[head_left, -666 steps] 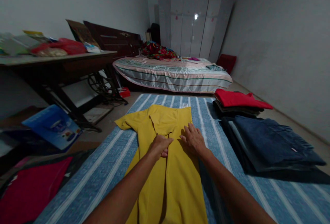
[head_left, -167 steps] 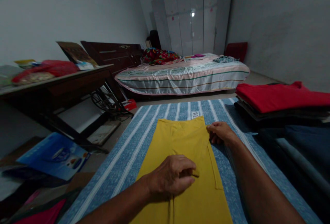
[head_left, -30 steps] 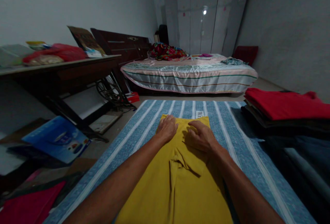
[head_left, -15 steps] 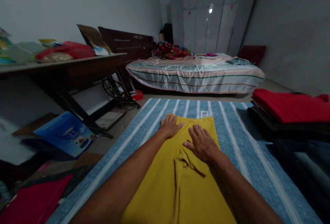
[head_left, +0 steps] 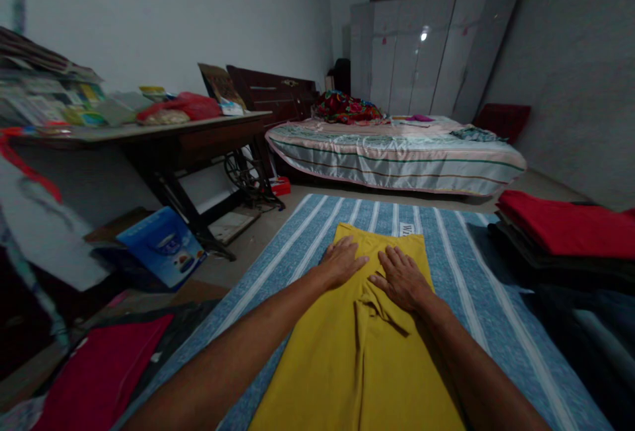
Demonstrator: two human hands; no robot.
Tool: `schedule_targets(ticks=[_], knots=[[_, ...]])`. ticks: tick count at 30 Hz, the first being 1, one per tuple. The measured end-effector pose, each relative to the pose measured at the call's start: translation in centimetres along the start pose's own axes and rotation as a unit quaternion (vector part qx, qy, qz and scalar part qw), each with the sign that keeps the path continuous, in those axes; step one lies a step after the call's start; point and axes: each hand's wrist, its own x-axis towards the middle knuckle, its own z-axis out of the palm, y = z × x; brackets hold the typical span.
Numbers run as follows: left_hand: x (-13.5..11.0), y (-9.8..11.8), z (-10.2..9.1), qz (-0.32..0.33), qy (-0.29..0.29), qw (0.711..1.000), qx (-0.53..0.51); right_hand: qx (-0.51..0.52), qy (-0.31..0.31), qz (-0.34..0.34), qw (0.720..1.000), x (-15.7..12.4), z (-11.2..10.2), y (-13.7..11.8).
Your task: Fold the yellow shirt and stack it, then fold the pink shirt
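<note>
Yellow trousers (head_left: 322,358) lie spread lengthwise in front of me, waistband at the far end and legs toward me. Beneath them is a blue and white striped sheet (head_left: 270,266). My left hand (head_left: 343,261) rests flat on the upper left of the trousers, below the waistband, fingers stretched out. On the upper right side my right hand (head_left: 403,277) lies flat too, fingers spread. Creases and a raised fold show at the crotch, just below my right hand. Neither hand grips anything.
Folded clothes with a red piece on top (head_left: 565,223) are stacked at the right, dark garments (head_left: 570,325) nearer. A sewing-machine table (head_left: 198,132) stands left, a blue box (head_left: 161,246) beneath it. Behind are a bed (head_left: 397,166) and a wardrobe (head_left: 404,54).
The view has turned left, so the scene sits further right. My left hand has slid from the waistband's left edge down toward me; my right hand stays about where it was on the trousers.
</note>
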Motion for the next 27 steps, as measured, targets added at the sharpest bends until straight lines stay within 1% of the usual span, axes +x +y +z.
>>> schedule_targets(ticks=[2,3,6,9,11,13,15,18,21,24,27], knots=[[-3.4,0.5,0.1,0.057,-0.005,0.998,-0.020,-0.001,0.000,-0.002,1.000,0.0,0.1,0.0],[-5.1,0.8,0.1,0.075,-0.001,0.997,-0.029,-0.002,0.000,-0.003,1.000,0.0,0.0,0.1],[-10.3,1.5,-0.1,0.106,0.009,0.993,-0.056,-0.007,0.000,-0.008,1.000,0.0,-0.6,0.0],[-14.9,2.4,-0.6,0.120,0.006,0.991,-0.065,-0.001,0.008,-0.009,1.000,-0.2,-1.7,-0.4],[-17.7,2.8,-0.9,0.120,0.002,0.991,-0.062,0.008,0.019,0.012,1.000,-0.5,-2.3,-1.0],[-20.4,3.1,-0.8,0.126,0.009,0.990,-0.060,0.019,0.032,0.036,0.999,-1.2,-2.6,-1.8],[-22.9,3.1,-0.3,0.137,0.031,0.988,-0.058,0.031,0.038,0.046,0.998,-2.4,-2.5,-2.8],[-26.4,2.7,1.2,0.156,0.070,0.984,-0.050,0.043,0.029,0.015,0.999,-4.7,-1.9,-4.0],[-29.5,2.5,2.8,0.172,0.107,0.978,-0.044,0.028,0.010,-0.012,0.999,-6.7,-1.8,-4.8],[-31.9,2.8,3.9,0.176,0.133,0.974,-0.053,0.034,0.002,-0.010,0.999,-7.5,-2.6,-5.7],[-33.8,3.4,4.1,0.170,0.138,0.973,-0.068,0.059,0.025,0.004,0.998,-8.2,-3.8,-6.7]])
